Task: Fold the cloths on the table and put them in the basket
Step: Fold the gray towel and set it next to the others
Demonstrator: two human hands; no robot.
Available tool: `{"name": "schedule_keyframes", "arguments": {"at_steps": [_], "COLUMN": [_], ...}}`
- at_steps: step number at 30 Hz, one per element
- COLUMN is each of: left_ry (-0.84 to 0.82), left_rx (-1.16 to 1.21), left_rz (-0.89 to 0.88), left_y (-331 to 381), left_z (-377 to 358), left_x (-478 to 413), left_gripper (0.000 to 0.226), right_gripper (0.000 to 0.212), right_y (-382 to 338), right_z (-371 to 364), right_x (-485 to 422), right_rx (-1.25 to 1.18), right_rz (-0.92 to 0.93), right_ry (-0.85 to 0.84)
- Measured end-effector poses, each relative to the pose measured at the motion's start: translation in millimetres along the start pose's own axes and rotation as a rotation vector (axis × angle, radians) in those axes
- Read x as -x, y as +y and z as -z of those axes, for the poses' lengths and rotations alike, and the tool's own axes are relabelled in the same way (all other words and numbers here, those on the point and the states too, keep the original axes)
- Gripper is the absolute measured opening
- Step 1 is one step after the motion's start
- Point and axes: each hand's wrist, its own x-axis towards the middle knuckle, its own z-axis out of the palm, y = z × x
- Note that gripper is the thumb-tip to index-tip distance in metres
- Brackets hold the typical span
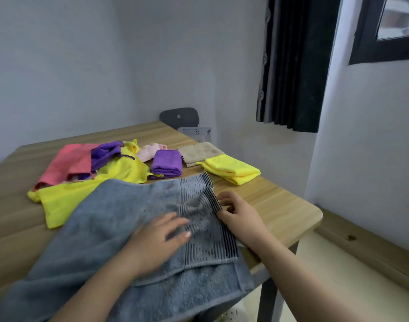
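Left hand (157,238) lies flat on the grey terry towel (119,217) on the wooden tabletop (280,205); right hand (238,212) pinches its striped edge (214,201). Three folded cloths (166,162) sit outside the grey plastic basket (194,131); a bright pile (119,169) lies unfolded.

Looks forward and down from head height, close over the counter (280,205), wall (82,66) filling the upper left.

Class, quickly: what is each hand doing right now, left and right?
Left hand: open, fingers flat, pressing on the grey towel.
Right hand: fingers curled, pinching the towel's striped edge.
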Motion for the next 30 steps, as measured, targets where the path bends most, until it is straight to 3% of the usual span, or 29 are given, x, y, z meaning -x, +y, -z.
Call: {"name": "schedule_keyframes", "arguments": {"at_steps": [1, 3, 6, 9, 11, 13, 14, 16, 19, 23, 27, 30], "left_ry": [-0.062, -0.06, -0.009, 0.026, 0.091, 0.238, 0.306, 0.335, 0.214, 0.332, 0.422, 0.275], "left_rx": [-0.184, -0.365, -0.349, -0.39, -0.376, -0.29, -0.254, -0.254, -0.188, 0.001, -0.002, -0.132], "left_rz": [0.026, 0.067, 0.104, 0.094, 0.041, -0.095, -0.205, -0.325, -0.264, -0.341, -0.42, -0.41], "left_y": [-3, -7, -7, -8, -8, -4, -5, -4, -3, -18, -20, -3], "left_z": [-8, -18, -20, -19, -21, -21, -21, -21, -21, -11, 6, 19], "left_x": [8, 12, 9, 1, 4, 14, 19, 26, 25, 26, 34, 36], "left_gripper": [0.118, 0.122, 0.073, 0.057, 0.064, 0.067, 0.059, 0.051, 0.071, 0.04, 0.03, 0.035], "right_gripper": [0.025, 0.02, 0.01, 0.051, 0.059, 0.043, 0.033, 0.025, 0.026, 0.023, 0.027, 0.037], "right_y": [0, 0, -3, 3, 7, 12, 12, 12, 7, -6, -6, -2], "right_z": [-2, -3, -3, 3, 11, 12, 12, 11, 14, 25, 33, 38], "right_x": [0, 2, 16, 33, 42, 45, 46, 46, 48, 62, 72, 74], "right_rx": [0.024, 0.054, 0.096, 0.388, 0.46, 0.373, 0.324, 0.253, 0.158, 0.135, 0.244, 0.289], "right_rz": [0.012, 0.063, 0.188, 0.328, 0.336, 0.34, 0.346, 0.335, 0.353, 0.414, 0.387, 0.306], "right_ry": [-0.003, -0.015, -0.138, -0.341, -0.374, -0.326, -0.281, -0.183, -0.068, -0.007, -0.202, -0.382]}}
